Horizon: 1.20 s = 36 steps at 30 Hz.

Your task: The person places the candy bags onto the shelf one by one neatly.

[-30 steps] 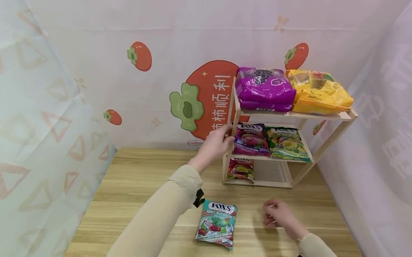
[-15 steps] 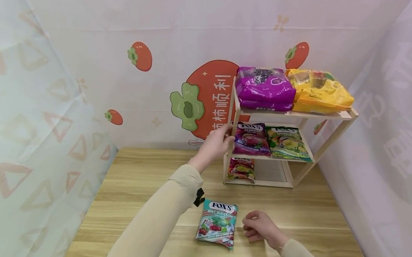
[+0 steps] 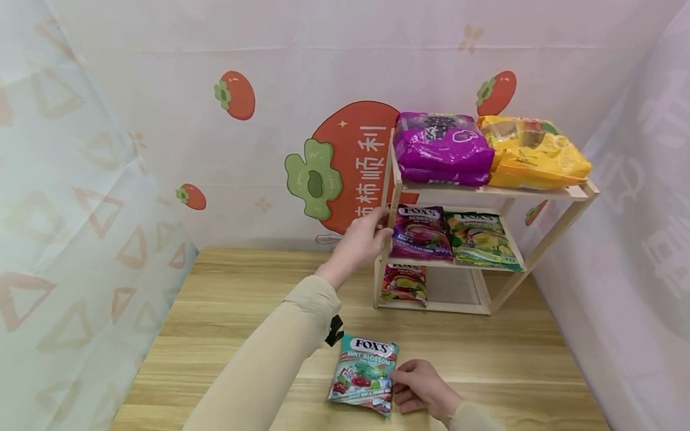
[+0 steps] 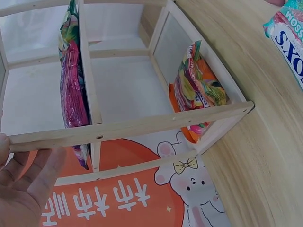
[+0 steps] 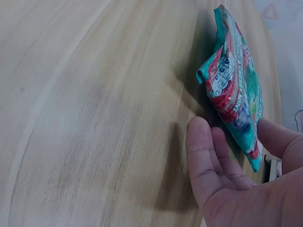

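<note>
My left hand (image 3: 362, 246) grips the left front post of a small wooden shelf (image 3: 434, 307); in the left wrist view its thumb and fingers (image 4: 45, 172) lie on either side of that post. A teal candy bag (image 3: 364, 376) lettered FOX'S Mint Blossom lies flat on the table. Beside the bag's right edge is my right hand (image 3: 420, 389). In the right wrist view the thumb (image 5: 277, 137) is over the bag's edge, apparently touching it, while the other fingers (image 5: 201, 151) extend low by its side, not closed round it.
On the shelf's top board sit a purple bag (image 3: 444, 149) and a yellow bag (image 3: 532, 154). Its middle board holds a berries candy bag (image 3: 420, 232) and a green candy bag (image 3: 481, 241). A fruits candy bag (image 3: 404, 284) stands at the bottom left. Printed cloth (image 3: 152, 101) walls surround the table.
My right hand has moved left across the table to the teal candy bag's right edge. The left hand stays on the shelf post, and the bag has not moved.
</note>
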Each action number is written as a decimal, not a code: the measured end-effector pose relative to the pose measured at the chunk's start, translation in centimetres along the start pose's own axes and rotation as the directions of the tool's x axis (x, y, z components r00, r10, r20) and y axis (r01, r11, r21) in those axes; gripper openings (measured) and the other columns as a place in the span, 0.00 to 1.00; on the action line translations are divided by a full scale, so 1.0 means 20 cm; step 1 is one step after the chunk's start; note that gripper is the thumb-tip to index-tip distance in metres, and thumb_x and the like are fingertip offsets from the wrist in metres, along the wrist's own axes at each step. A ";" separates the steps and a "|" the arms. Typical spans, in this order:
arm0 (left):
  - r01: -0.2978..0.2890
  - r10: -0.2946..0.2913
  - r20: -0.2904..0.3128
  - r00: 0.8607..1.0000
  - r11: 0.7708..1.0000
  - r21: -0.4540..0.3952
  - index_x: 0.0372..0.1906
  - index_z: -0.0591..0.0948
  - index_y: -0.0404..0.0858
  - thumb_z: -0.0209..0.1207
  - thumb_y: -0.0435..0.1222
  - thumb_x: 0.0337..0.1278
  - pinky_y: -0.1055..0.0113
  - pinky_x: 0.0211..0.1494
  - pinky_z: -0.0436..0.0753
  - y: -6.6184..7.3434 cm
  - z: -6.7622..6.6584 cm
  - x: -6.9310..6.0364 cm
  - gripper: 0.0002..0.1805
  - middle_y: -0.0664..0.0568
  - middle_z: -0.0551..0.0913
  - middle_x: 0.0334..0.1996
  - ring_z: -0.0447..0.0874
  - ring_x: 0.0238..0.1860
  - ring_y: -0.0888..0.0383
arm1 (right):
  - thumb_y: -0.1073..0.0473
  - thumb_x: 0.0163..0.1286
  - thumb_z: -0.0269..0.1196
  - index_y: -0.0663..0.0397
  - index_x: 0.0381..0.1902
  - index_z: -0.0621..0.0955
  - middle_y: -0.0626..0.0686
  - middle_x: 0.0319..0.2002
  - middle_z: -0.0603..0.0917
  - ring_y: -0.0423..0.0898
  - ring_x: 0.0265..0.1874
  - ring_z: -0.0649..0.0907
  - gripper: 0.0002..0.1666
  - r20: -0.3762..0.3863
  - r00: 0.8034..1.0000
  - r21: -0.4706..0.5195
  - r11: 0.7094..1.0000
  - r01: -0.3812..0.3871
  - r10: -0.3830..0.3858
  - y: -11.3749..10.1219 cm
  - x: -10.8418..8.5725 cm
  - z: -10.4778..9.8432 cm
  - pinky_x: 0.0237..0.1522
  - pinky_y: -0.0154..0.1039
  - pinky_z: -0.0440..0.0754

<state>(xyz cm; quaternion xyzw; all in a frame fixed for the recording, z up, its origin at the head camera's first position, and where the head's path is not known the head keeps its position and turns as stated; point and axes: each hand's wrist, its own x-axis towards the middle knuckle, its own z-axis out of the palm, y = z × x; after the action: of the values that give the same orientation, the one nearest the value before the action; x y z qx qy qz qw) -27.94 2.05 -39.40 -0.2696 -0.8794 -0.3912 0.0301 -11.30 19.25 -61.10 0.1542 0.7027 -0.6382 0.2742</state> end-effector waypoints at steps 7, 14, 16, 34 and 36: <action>0.009 -0.009 0.003 1.000 1.000 0.011 0.67 0.73 0.39 0.53 0.38 0.78 0.61 0.49 0.87 0.00 0.01 0.00 0.19 0.45 0.85 0.53 0.87 0.49 0.53 | 0.52 0.72 0.67 0.66 0.43 0.77 0.55 0.25 0.82 0.42 0.17 0.83 0.20 -0.005 1.000 -0.062 0.998 -0.014 0.014 0.00 0.00 0.05 0.21 0.36 0.85; 0.011 -0.011 0.002 1.000 1.000 -0.002 0.68 0.73 0.38 0.53 0.37 0.78 0.60 0.50 0.87 0.00 0.01 0.00 0.20 0.44 0.85 0.53 0.87 0.50 0.51 | 0.59 0.70 0.66 0.62 0.37 0.77 0.56 0.23 0.84 0.41 0.16 0.82 0.11 -0.002 1.000 -0.082 0.997 0.016 -0.016 0.01 0.01 0.09 0.19 0.35 0.84; 0.012 -0.012 0.001 1.000 1.000 -0.002 0.68 0.72 0.38 0.53 0.37 0.78 0.60 0.50 0.87 0.00 0.00 0.00 0.20 0.43 0.85 0.53 0.87 0.51 0.51 | 0.61 0.71 0.66 0.62 0.36 0.77 0.56 0.23 0.85 0.41 0.16 0.82 0.10 -0.004 1.000 -0.084 0.996 0.030 -0.030 0.01 0.01 0.10 0.19 0.35 0.84; 0.011 -0.011 0.003 1.000 1.000 0.001 0.68 0.72 0.39 0.53 0.38 0.78 0.60 0.52 0.86 0.01 0.00 0.00 0.20 0.45 0.86 0.53 0.87 0.50 0.53 | 0.61 0.71 0.59 0.67 0.48 0.73 0.56 0.38 0.88 0.45 0.35 0.87 0.15 0.021 0.981 -0.039 0.980 0.193 -0.193 0.02 0.01 -0.08 0.34 0.39 0.87; 0.010 -0.010 0.002 1.000 1.000 0.003 0.67 0.72 0.39 0.53 0.38 0.78 0.60 0.53 0.86 0.00 0.00 0.00 0.19 0.45 0.86 0.53 0.87 0.51 0.52 | 0.60 0.71 0.60 0.68 0.51 0.73 0.56 0.38 0.89 0.45 0.35 0.87 0.17 0.015 0.979 -0.024 0.979 0.204 -0.204 0.02 0.01 -0.12 0.35 0.39 0.86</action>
<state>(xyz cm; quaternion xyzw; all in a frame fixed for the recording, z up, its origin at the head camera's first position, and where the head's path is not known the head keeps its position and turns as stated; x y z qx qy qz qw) -27.85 2.09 -39.39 -0.2656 -0.8813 -0.3898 0.0275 -11.68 21.68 -61.33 0.0739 0.7210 -0.6550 0.2137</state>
